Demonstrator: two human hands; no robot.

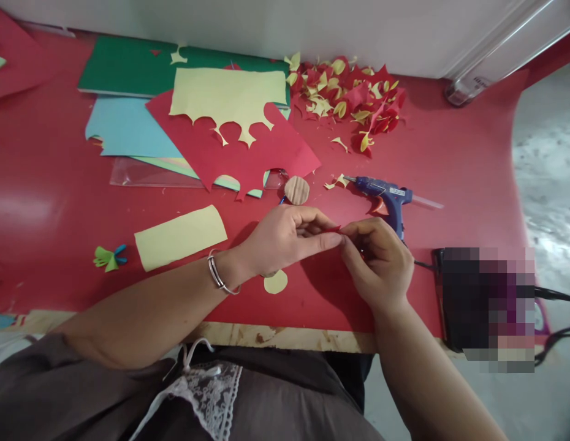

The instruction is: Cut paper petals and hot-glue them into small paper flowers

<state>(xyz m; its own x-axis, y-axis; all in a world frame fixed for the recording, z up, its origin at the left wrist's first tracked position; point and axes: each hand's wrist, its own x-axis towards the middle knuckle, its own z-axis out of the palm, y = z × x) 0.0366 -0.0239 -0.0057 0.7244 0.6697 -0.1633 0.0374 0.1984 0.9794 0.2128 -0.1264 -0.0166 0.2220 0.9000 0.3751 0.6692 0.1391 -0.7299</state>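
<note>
Between my fingertips, over the red table, is a small piece of red paper (334, 229), mostly covered by the fingers. My left hand (296, 239) pinches it from the left, thumb along the near side. My right hand (377, 260) closes on its other end with thumb and index finger. Below my left wrist lies a pale yellow paper disc (276, 282). Just beyond the left hand sits a round wood-grained disc (296, 190). A blue glue gun (386, 195) with an orange trigger rests on its side past my right hand.
Cut red and yellow sheets (227, 92) overlap at the back, with a heap of paper scraps (344, 92) to their right. A yellow strip (181, 237) and a green paper flower (108, 258) lie left. A black object (464, 300), partly blurred, stands at the right edge.
</note>
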